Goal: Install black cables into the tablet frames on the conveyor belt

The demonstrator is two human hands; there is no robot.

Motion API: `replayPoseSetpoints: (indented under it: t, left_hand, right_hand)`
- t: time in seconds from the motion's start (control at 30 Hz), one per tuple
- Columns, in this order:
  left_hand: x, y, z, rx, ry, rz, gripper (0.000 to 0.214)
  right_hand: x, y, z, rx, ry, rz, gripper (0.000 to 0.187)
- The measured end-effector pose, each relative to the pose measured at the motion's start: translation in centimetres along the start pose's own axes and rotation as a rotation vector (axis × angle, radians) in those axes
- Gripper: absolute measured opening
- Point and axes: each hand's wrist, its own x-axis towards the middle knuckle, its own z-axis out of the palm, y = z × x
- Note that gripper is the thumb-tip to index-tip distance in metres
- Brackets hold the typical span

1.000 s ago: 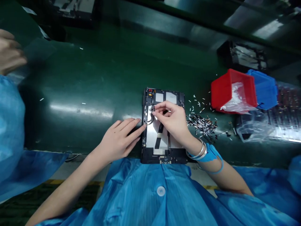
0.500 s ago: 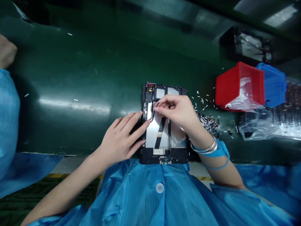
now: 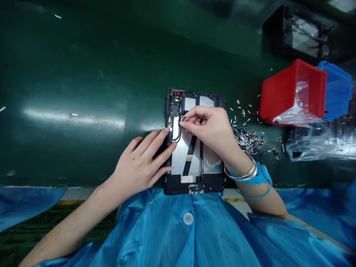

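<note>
An opened tablet back frame (image 3: 178,157), black with silver plates and a black ribbon strip, lies on the green conveyor belt (image 3: 83,92) in front of me. My left hand (image 3: 141,163) rests on its left edge, fingers stretched out, fingertips pressing beside a thin curved black cable (image 3: 176,138). My right hand (image 3: 214,129) is above the upper middle of the frame, fingers pinched on the upper end of that cable. Silver bangles and a blue wrist strap sit on my right wrist.
A heap of small black-and-white parts (image 3: 249,140) lies right of the tablet. A red bin (image 3: 292,92) lined with clear plastic, a blue bin (image 3: 338,89), a black tray (image 3: 303,29) and clear bags (image 3: 311,144) stand further right.
The view has tilted, so everything sits higher and further right. A co-worker's hand and sleeve at the left have left the view. My right fingers shifted slightly along the cable.
</note>
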Motion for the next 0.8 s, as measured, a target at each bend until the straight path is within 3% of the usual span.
replayPoseSetpoints:
  t: [0.37, 0.57, 0.7, 0.8]
  left_hand:
    - [0.1, -0.1, 0.0, -0.024, -0.023, 0.008, 0.044]
    - [0.0, -0.2, 0.0, -0.034, -0.007, 0.006, 0.044]
    - [0.0, -0.1, 0.1, -0.038, -0.004, 0.004, 0.043]
    - [0.0, -0.2, 0.2, -0.032, -0.008, 0.001, 0.043]
  right_hand:
    - [-0.2, -0.1, 0.2, -0.132, 0.017, -0.043, 0.002]
    - [-2.1, -0.2, -0.7, -0.542, 0.215, -0.250, 0.025]
    - [-3.7, 0.3, -0.2, -0.795, 0.081, -0.439, 0.031]
    - [-4.0, 0.5, 0.2, -0.885, 0.041, -0.459, 0.035]
